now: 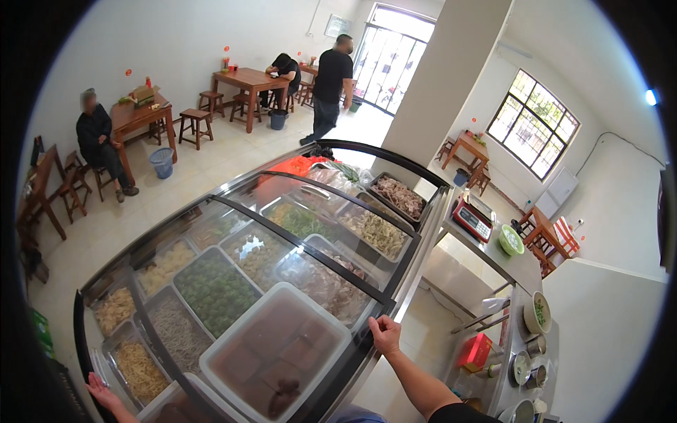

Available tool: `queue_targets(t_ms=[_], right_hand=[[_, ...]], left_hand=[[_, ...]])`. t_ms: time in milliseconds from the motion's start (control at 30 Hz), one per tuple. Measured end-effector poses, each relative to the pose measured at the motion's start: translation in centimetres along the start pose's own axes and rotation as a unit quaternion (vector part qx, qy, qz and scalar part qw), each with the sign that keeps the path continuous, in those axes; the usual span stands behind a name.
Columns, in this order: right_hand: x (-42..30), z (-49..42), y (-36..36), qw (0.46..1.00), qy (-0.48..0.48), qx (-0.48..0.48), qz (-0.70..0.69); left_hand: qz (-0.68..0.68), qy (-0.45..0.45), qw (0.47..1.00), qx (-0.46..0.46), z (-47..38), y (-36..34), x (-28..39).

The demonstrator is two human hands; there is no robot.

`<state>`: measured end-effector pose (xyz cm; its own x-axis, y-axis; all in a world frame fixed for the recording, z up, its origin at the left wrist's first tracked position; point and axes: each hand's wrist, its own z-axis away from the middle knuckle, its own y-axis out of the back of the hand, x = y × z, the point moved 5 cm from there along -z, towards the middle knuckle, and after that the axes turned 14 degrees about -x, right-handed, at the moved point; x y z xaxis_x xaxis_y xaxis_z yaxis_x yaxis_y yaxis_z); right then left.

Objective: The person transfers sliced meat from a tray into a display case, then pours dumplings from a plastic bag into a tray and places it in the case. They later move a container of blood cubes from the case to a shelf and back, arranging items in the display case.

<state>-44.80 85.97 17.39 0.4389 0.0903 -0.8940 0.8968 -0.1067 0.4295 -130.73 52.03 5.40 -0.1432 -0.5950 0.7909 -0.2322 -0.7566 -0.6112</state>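
Note:
A glass-topped display case (365,388) with black-framed curved glass covers (338,264) lies before me. My right hand (386,334) has its fingers curled at the black frame on the case's near right edge. At the lower left, my left hand (104,391) is palm up beside the case's left end, with nothing seen in it. Under the glass, near my hands, are a tub of dark red-brown blocks in liquid (280,351), a tub of chopped greens (217,288), thin grey noodles (177,328), yellowish shreds (140,370) and sliced meat (330,283).
A steel counter (494,264) on the right bears a red scale (472,219) and a green bowl (511,240). Bowls and pots (521,368) stand below it. Beyond the case are wooden tables (251,77), stools (195,127), two seated people and one walking person (330,79).

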Motion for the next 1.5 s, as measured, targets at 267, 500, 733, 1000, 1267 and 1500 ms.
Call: queue_targets(t_ms=[267,500,733,1000,1267,1500], right_hand=[[-0.3,-0.1,0.0,1.0,0.016,-0.002,0.006],[0.1,0.0,0.1,1.0,0.006,0.007,0.012],[1.6,-0.1,0.0,0.999,0.036,0.02,0.026],[1.7,-0.2,-0.4,0.996,0.08,-0.018,-0.041],[1.8,0.0,-0.7,0.995,0.07,-0.042,-0.049],[2.3,-0.1,-1.0,0.993,0.075,-0.068,-0.061]], left_hand=[[0.006,0.003,1.0,0.003,0.0,0.1,0.0],[-0.012,0.006,1.0,0.0,0.3,-0.4,0.3],[-0.071,0.003,0.997,0.027,1.0,-2.0,0.9],[-0.12,0.05,0.991,0.04,3.7,-5.8,1.9],[-0.127,0.072,0.989,-0.008,6.5,-10.1,-0.9],[-0.045,0.089,0.992,-0.08,10.5,-17.0,-5.7]])
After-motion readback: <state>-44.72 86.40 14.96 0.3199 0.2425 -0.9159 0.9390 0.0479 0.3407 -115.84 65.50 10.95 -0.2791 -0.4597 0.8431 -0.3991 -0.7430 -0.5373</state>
